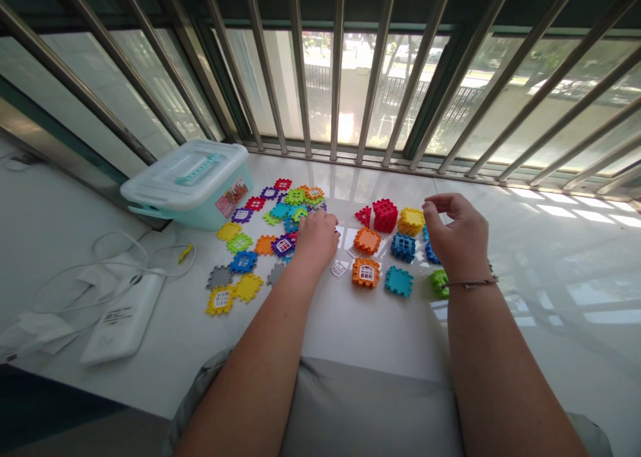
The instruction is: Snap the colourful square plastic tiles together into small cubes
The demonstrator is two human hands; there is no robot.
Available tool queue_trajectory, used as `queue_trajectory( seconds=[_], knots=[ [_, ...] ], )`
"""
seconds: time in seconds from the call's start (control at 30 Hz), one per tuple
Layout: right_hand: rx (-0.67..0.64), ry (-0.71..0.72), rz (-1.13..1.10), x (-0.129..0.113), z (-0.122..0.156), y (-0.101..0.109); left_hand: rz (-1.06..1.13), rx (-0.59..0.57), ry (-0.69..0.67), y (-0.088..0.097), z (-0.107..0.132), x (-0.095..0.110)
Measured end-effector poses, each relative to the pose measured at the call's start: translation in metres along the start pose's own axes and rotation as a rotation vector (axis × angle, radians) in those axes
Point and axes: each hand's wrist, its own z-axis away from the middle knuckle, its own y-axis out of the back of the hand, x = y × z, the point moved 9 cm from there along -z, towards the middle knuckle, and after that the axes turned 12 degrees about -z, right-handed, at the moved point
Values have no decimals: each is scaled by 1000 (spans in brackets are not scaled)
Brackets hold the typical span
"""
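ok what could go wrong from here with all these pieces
The small white window pieces lie loose near the left hand and could get swept aside or lost. The right hand is close to the blue block cube, so a careless move might knock it over.

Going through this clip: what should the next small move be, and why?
Probably the right hand should take the teal square piece: that hand hovers empty close to it, the piece lies loose beside the orange window block, and the left hand is down among the mixed pieces.
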Motion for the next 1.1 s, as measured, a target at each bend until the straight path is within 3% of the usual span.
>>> queue_trajectory(
  seconds=[0.17,1.1],
  knots=[
    [-28,3,-15,-3,1,-3,-83,-62,135,-6,4,-14],
    [-225,-1,-84,-7,6,-26,-93,-120,145,-1,8,-6]
  ],
)
